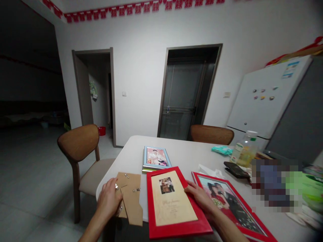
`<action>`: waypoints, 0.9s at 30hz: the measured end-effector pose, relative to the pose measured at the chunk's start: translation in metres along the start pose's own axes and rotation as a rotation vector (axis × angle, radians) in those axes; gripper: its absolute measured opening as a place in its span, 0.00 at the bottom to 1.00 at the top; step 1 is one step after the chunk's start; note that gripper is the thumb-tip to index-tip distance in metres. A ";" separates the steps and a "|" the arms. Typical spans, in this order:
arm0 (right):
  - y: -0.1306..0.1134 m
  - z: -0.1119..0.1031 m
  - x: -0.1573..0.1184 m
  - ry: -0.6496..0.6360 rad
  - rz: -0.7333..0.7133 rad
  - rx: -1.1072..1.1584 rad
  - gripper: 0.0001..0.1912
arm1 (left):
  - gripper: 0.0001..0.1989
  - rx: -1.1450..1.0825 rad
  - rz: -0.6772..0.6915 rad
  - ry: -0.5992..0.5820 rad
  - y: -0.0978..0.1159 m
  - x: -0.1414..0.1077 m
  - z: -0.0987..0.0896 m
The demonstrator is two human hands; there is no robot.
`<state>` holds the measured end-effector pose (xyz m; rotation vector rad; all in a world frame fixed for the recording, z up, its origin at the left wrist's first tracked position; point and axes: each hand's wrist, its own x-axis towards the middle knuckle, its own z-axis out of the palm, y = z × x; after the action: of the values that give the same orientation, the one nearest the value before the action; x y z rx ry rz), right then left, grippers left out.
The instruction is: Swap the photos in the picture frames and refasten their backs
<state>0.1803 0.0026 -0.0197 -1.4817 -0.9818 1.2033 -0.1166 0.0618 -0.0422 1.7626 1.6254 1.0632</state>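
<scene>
My left hand (109,196) is closed on the left edge of a brown photo frame backing board (133,205), which has small metal clips and a stand flap. A red photo frame (152,208) tilts toward me at the table's near edge. My right hand (198,197) grips its right side, the thumb over the edge and the other fingers mostly hidden. Inside that frame sits a cream sheet (174,210) with a small photo and faint print. Just right of this hand lies another red-framed picture (236,208). Behind stands a small pile of pale blue-framed pictures (156,157).
On the white table (131,151) are a plastic bottle of yellow liquid (244,151), a dark phone-like object (236,170), a teal packet (222,150) and clear plastic wrap (209,170). Wooden chairs (78,141) stand at the left and far sides. A white fridge (267,97) is at right.
</scene>
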 end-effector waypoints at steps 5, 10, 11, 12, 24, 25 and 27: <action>-0.024 0.014 -0.020 -0.011 -0.029 0.287 0.36 | 0.30 -0.047 0.369 -0.218 0.085 -0.054 0.053; -0.027 0.020 -0.019 -0.057 -0.057 0.321 0.35 | 0.29 -0.088 0.544 -0.342 0.126 -0.075 0.076; -0.027 0.019 -0.018 -0.071 -0.061 0.321 0.35 | 0.28 -0.079 0.590 -0.329 0.126 -0.074 0.073; -0.027 0.018 -0.018 -0.070 -0.068 0.306 0.34 | 0.27 -0.070 0.634 -0.308 0.125 -0.073 0.070; 0.016 -0.008 0.001 0.276 -0.204 -0.888 0.22 | 0.21 -0.291 0.131 0.079 0.020 -0.059 0.026; 0.019 -0.008 0.003 0.283 -0.219 -0.944 0.21 | 0.22 -0.295 0.118 0.066 0.012 -0.060 0.027; 0.024 -0.009 0.004 0.290 -0.243 -1.018 0.20 | 0.22 -0.250 0.115 0.042 0.002 -0.062 0.029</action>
<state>0.1901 -0.0004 -0.0436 -2.1274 -1.6172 0.2423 -0.0905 0.0047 -0.0692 1.6920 1.3603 1.3032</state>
